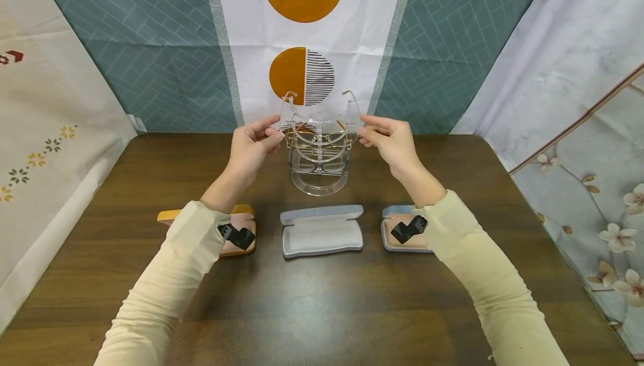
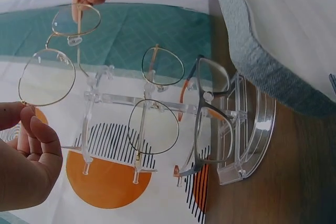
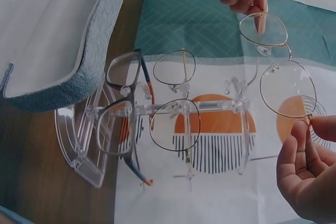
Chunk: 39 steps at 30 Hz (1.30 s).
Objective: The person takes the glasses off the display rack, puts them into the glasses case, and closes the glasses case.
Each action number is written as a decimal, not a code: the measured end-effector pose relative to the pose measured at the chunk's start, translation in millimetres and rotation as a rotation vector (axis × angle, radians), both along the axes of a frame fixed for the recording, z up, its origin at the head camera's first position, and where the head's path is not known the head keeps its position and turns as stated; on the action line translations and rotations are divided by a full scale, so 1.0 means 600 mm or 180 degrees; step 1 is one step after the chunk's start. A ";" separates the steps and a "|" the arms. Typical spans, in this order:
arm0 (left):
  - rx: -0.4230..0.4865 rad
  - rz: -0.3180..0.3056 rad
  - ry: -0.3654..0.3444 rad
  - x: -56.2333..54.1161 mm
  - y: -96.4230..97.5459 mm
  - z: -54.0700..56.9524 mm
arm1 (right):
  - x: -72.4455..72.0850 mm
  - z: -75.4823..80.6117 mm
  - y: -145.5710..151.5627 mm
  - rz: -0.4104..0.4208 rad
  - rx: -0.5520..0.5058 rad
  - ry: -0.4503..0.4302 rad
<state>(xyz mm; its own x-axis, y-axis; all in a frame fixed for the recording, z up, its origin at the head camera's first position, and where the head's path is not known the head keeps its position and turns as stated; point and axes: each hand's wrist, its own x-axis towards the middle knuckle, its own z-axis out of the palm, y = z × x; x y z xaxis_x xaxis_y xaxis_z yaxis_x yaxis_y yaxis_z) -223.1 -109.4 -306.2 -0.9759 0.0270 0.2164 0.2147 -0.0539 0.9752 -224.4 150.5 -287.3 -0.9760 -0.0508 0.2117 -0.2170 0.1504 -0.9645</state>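
Note:
My left hand (image 1: pixel 255 145) and my right hand (image 1: pixel 389 142) each pinch one side of a pair of gold-rimmed eyeglasses (image 2: pixel 47 77) near the hinges. The pair is held level with the top of a clear acrylic display stand (image 1: pixel 319 188), its lenses toward me and its temples pointing away. On the stand's middle tier sit thin round-rimmed eyeglasses (image 3: pixel 175 124). Below them, grey-framed eyeglasses (image 2: pixel 198 135) with orange temple tips occupy the bottom tier. The right wrist view shows my right thumb and fingers at the gold rim's outer corner.
Three open eyeglass cases lie in a row on the brown table (image 1: pixel 317 304): a yellow one (image 1: pixel 244 209) under my left forearm, a grey-blue one (image 1: pixel 322 213) in the middle, a blue one (image 1: pixel 397 210) partly behind my right wrist. A patterned cloth (image 1: pixel 166 75) hangs behind the stand.

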 end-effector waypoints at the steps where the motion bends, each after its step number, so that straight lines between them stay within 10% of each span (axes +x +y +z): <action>1: 0.0013 -0.0005 0.0006 0.002 0.000 0.000 | 0.003 0.000 0.001 0.0009 -0.0018 0.0016; 39: 0.0351 -0.0183 0.0117 0.086 0.004 -0.016 | 0.088 -0.016 0.011 0.0226 -0.0444 0.0063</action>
<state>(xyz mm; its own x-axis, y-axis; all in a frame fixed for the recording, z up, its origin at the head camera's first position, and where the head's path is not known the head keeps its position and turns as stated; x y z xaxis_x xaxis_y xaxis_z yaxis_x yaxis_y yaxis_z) -171.6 -107.1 -315.9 -0.9648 0.0568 0.2567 0.2437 -0.1736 0.9542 -171.8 157.1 -296.9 -0.9666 -0.0884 0.2406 -0.2414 -0.0011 -0.9704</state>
